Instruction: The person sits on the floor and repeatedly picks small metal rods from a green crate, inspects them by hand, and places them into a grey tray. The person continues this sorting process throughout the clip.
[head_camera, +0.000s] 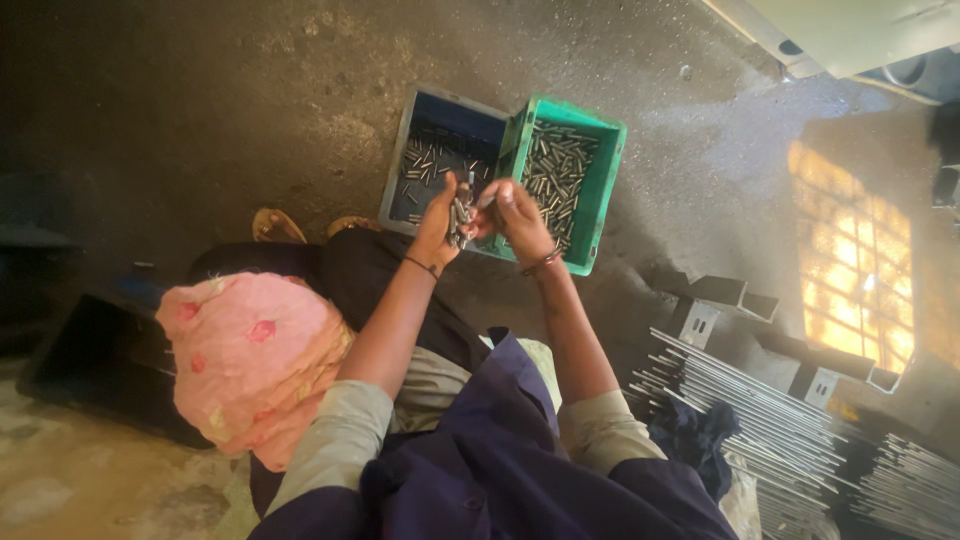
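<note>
Left hand (437, 222) grips a bundle of pins (461, 218) upright; right hand (515, 212), just right, pinches one; green crate (603, 190) just beyond.

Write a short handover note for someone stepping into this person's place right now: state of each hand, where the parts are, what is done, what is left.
Left hand: closed on a bundle of short metal pins, held upright above the crates.
Right hand: at the bundle's top, fingers pinching one pin.
Blue crate: on the floor ahead, a thin scatter of pins inside.
Green crate: right of the blue one, touching it, holds far more pins.
Long metal rods: stacked on the floor at right.
Done: one handful gathered.
Left: many pins lie in both crates.
</note>
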